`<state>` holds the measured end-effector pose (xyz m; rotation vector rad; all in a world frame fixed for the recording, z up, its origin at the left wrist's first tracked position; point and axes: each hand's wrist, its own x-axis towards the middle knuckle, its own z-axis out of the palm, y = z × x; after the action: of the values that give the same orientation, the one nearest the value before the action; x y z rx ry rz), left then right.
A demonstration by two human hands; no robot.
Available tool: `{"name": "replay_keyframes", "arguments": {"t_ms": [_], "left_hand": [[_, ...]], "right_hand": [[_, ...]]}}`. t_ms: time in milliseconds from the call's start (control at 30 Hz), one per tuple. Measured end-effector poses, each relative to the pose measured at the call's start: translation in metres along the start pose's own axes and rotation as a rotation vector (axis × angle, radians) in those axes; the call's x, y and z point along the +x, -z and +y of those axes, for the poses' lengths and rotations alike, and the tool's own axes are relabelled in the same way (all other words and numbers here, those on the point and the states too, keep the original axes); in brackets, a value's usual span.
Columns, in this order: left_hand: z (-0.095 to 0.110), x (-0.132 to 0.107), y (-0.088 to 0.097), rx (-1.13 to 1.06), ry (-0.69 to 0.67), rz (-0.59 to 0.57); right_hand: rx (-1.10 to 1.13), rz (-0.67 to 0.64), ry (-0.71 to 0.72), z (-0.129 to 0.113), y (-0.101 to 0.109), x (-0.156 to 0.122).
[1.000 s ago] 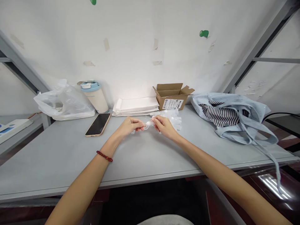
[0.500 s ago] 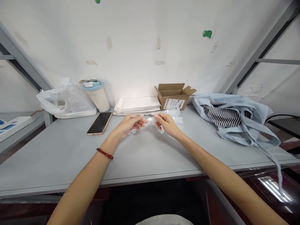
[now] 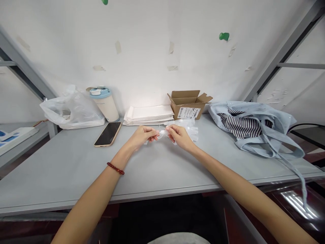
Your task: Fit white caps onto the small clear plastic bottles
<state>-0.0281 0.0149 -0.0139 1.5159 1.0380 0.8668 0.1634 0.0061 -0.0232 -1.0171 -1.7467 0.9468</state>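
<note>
Between my hands is a small white piece with thin white loops, like a coiled cord; its exact kind is too small to make out. My left hand pinches its left side between thumb and fingertips. From the right, my right hand pinches the other side, fingers curled underneath. A bit of translucent plastic shows below my left fingers. Just behind my right hand lie several clear plastic pieces, partly covered by it.
At the back of the grey table stand a stack of white envelopes, an open cardboard box, a cup with a blue lid and a plastic bag. A phone lies left, a light-blue cloth bag right.
My hands have shifted slightly and turned, with the fingertips still at the white looped piece. The translucent plastic below them shows less now. Everything else on the table stays put.
</note>
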Motion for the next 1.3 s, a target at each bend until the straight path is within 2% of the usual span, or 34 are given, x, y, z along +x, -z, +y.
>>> {"name": "replay_keyframes", "arguments": {"t_ms": [433, 733, 967, 1300], "left_hand": [[0.002, -0.002, -0.003, 0.001, -0.005, -0.019], [0.017, -0.008, 0.003, 0.123, 0.029, -0.045], [0.017, -0.008, 0.009, 0.113, 0.053, 0.016], [0.020, -0.011, 0.011, 0.274, 0.058, -0.099]], "right_hand": [[-0.001, 0.035, -0.016, -0.002, -0.005, -0.004], [0.023, -0.006, -0.029, -0.004, -0.002, 0.000], [0.015, 0.006, -0.030, -0.002, -0.001, 0.000], [-0.002, 0.023, -0.039, 0.001, -0.004, 0.000]]}}
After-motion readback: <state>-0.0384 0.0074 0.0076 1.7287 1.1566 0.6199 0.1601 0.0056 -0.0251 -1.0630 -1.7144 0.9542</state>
